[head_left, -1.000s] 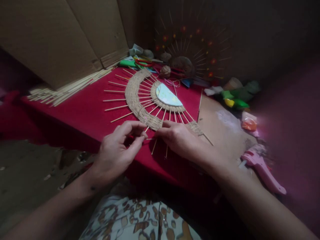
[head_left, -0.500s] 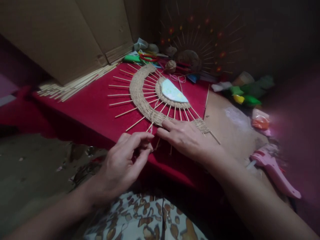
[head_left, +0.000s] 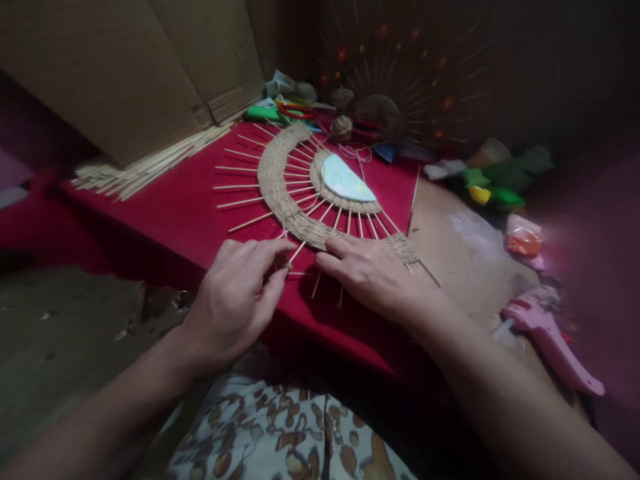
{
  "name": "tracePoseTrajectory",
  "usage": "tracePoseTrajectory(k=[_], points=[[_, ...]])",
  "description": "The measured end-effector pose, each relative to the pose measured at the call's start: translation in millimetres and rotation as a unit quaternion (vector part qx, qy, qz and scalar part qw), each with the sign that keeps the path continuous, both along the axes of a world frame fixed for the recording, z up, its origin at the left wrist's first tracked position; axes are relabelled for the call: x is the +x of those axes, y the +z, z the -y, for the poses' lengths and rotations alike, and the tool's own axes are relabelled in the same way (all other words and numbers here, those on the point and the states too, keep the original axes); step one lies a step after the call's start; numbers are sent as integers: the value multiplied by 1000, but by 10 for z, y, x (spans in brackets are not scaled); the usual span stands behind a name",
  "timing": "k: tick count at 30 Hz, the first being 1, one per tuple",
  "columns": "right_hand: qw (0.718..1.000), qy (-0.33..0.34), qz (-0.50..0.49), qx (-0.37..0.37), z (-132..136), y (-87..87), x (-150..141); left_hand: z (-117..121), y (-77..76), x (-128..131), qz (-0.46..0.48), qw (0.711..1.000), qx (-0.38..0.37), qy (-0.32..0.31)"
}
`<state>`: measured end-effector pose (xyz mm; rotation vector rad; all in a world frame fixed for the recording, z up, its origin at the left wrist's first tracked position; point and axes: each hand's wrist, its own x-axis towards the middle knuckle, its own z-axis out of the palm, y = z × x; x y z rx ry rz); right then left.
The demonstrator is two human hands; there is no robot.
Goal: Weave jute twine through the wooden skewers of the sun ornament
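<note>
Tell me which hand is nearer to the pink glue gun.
Right. The right hand is at the woven fan, left of the glue gun; the left hand is farther left, by the fan's near edge.

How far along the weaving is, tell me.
Looks done: the inner woven band edging the pale blue piece, and the outer woven band where visible. In hand: the left hand seems to pinch a thin strand just off the outer band, where the right hand rests. Possibly left: the sticks are bare beyond the outer band and between bands; whether those stretches get covered, I can't tell.
</note>
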<state>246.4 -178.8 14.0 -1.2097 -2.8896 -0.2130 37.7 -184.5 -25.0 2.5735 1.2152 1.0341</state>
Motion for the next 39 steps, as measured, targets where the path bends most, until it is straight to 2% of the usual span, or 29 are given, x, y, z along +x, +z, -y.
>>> tracePoseTrajectory(k=[3, 8, 15, 20, 23, 29, 35, 39], points=[[1000, 2, -16, 3, -5, -26, 8, -156, -1, 49, 0, 1000, 27, 11], [993, -52, -107, -23, 1, -58, 33, -330, -47, 99, 26, 999, -14, 25], [953, -159, -248, 69, -171, -190, 245, -373, -87, 96, 83, 993, -83, 31], [937, -216, -268, 56, -257, -306, 352, -372, -70, 89, 88, 992, -79, 43], [934, -226, -276, 32, -267, -333, 372, -368, -49, 76, 93, 991, -78, 61], [929, -216, -300, 24, -258, -350, 380, -452, 9, 37, 114, 981, -125, 92], [919, -223, -324, 16, -239, -331, 389, -526, 7, -2, 29, 997, -43, 63], [919, -212, -332, 26, -239, -342, 393, -534, -12, -55, -20, 997, -41, 57]])
